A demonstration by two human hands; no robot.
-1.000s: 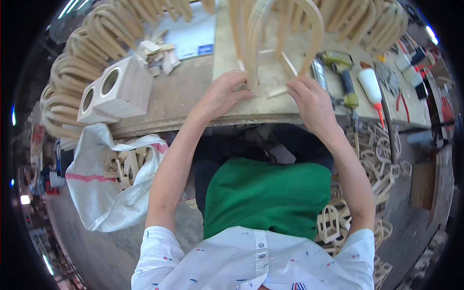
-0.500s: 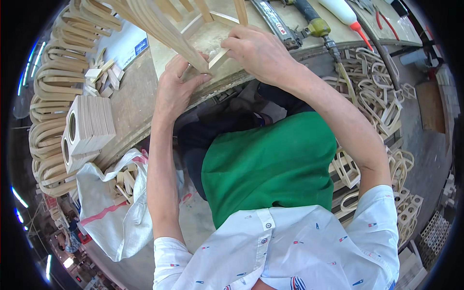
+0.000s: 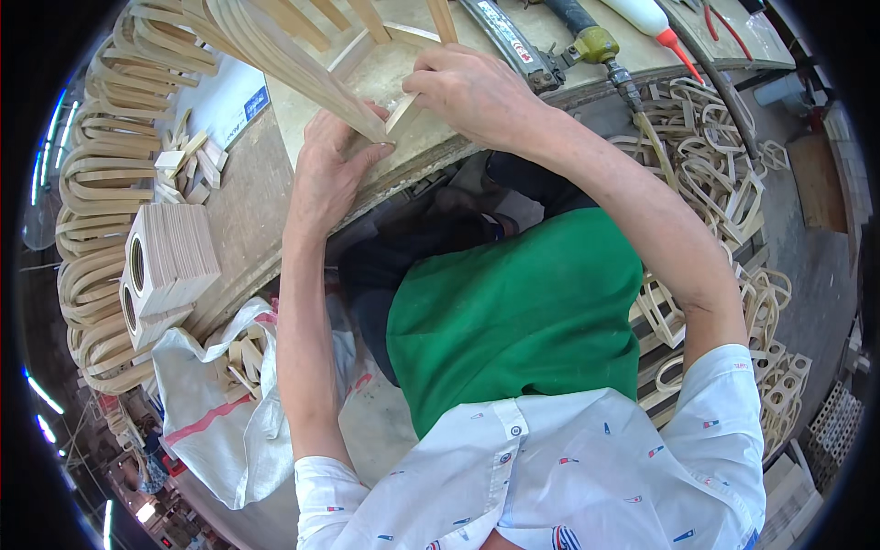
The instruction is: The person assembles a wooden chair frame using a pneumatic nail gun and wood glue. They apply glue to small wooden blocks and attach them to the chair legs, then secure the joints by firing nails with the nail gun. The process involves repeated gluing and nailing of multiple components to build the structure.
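Observation:
A pale wooden frame of curved, layered strips (image 3: 295, 78) stands on the workbench (image 3: 252, 179) at its near edge. My left hand (image 3: 328, 170) is closed around the lower end of its nearest leg, the thumb pressed along the end. My right hand (image 3: 477, 96) pinches a short wooden slat (image 3: 401, 117), whose near end meets that leg's end at an angle. The fingers partly cover the slat's far end. Behind my hands, other slats and uprights of the frame rest on the bench.
A nail gun (image 3: 513, 46) and a green-and-black air tool (image 3: 596, 44) lie right of my hands, near a white glue bottle with red nozzle (image 3: 642, 18). Stacked plywood blocks (image 3: 179, 261), wood offcuts (image 3: 197, 165) and bent wooden loops (image 3: 101, 179) sit left; a white sack (image 3: 220, 431) stands below.
The slat's near end sits slightly closer against the frame leg's end. Both hands keep their hold, and the whole view has shifted a little.

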